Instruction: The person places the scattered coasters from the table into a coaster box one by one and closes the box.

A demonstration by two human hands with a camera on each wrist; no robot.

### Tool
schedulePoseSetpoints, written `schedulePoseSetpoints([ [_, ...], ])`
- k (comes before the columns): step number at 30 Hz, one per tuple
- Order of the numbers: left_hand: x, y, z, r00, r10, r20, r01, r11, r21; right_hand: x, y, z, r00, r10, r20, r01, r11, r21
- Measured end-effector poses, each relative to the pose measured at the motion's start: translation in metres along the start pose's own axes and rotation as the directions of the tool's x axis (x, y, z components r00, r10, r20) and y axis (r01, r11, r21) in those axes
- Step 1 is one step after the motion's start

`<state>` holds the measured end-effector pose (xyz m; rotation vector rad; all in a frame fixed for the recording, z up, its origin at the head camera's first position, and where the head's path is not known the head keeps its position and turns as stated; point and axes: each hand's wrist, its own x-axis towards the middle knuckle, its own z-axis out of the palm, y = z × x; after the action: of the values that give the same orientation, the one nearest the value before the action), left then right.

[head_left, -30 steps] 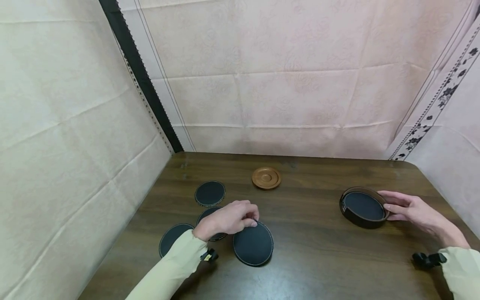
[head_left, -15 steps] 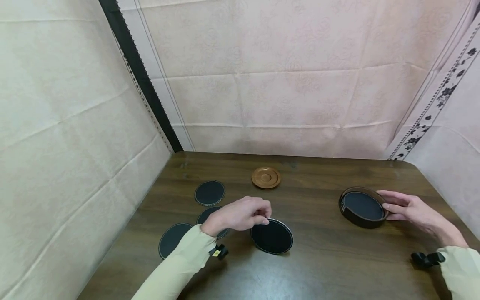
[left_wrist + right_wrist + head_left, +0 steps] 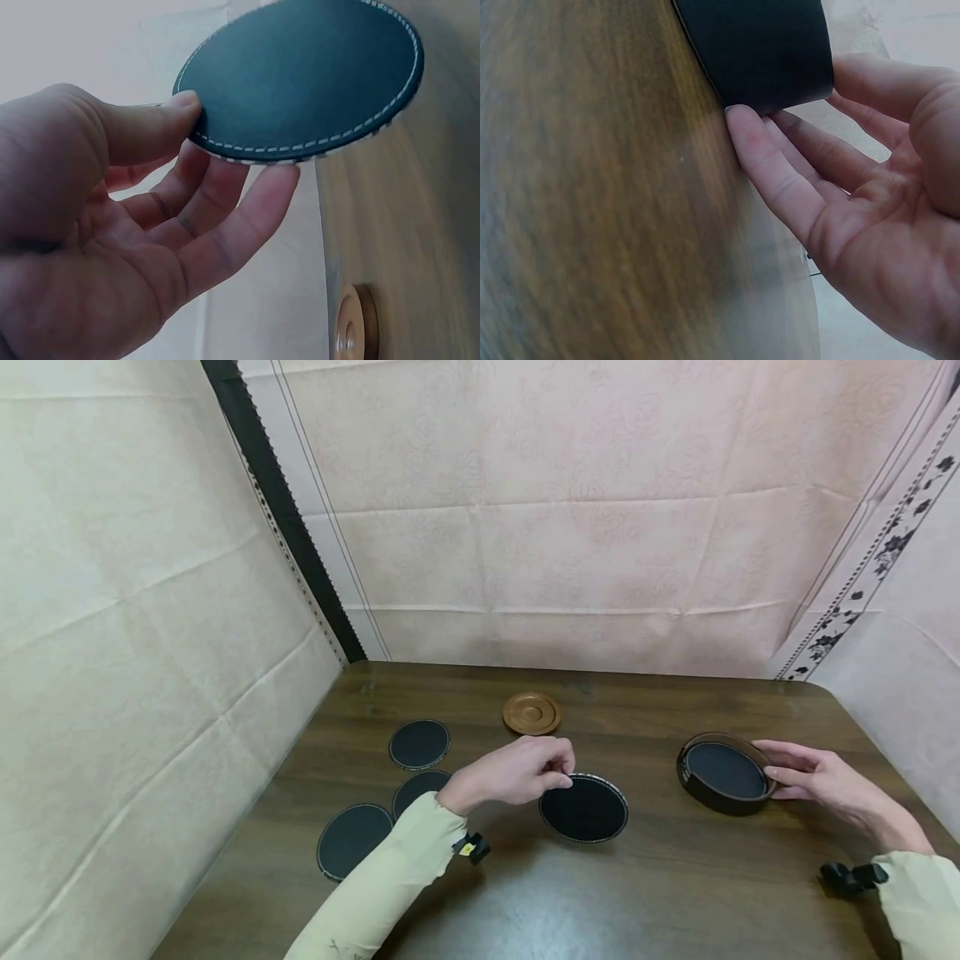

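My left hand (image 3: 517,772) pinches a round black coaster with white stitching (image 3: 584,808) by its near edge, thumb on top and fingers beneath, held just above the dark wooden table (image 3: 645,893). The left wrist view shows the same coaster (image 3: 300,75) between thumb and fingers (image 3: 225,187). My right hand (image 3: 813,777) rests against the right side of a dark round coaster holder (image 3: 723,774) with a black coaster inside. In the right wrist view its fingers (image 3: 780,165) lie along the holder's wall (image 3: 757,45).
Three more black coasters lie at the left: one (image 3: 419,744) farther back, one (image 3: 420,789) partly behind my left sleeve, one (image 3: 354,840) nearest. A small brown wooden disc (image 3: 532,713) sits at the back centre. Cloth backdrops close off three sides.
My left hand has carried the black coaster off the table and rightward toward the holder. The right hand and the holder have stayed put.
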<state>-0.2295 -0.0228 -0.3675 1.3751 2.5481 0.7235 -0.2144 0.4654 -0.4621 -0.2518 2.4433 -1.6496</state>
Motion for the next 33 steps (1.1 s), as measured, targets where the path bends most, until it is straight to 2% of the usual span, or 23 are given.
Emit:
schedulePoseSetpoints([
  [10,0.032,0.005,0.011,1.000,-0.003,-0.019,0.003,1.000,-0.001,0.001,-0.001,0.000,1.000,0.017,-0.005,-0.017,1.000,-0.004],
  [19,0.060,0.011,0.019,0.992,-0.037,-0.125,0.036,0.999,-0.016,0.000,0.000,0.000,1.000,0.000,0.000,0.000,1.000,0.015],
  [26,0.077,0.016,0.032,0.974,-0.118,-0.192,0.092,0.986,-0.139,0.001,0.002,-0.001,1.000,-0.005,0.011,0.005,1.000,0.025],
  [33,0.094,0.024,0.046,0.948,-0.224,-0.225,0.151,0.941,-0.302,0.001,0.001,-0.002,1.000,0.017,0.006,-0.017,1.000,0.009],
])
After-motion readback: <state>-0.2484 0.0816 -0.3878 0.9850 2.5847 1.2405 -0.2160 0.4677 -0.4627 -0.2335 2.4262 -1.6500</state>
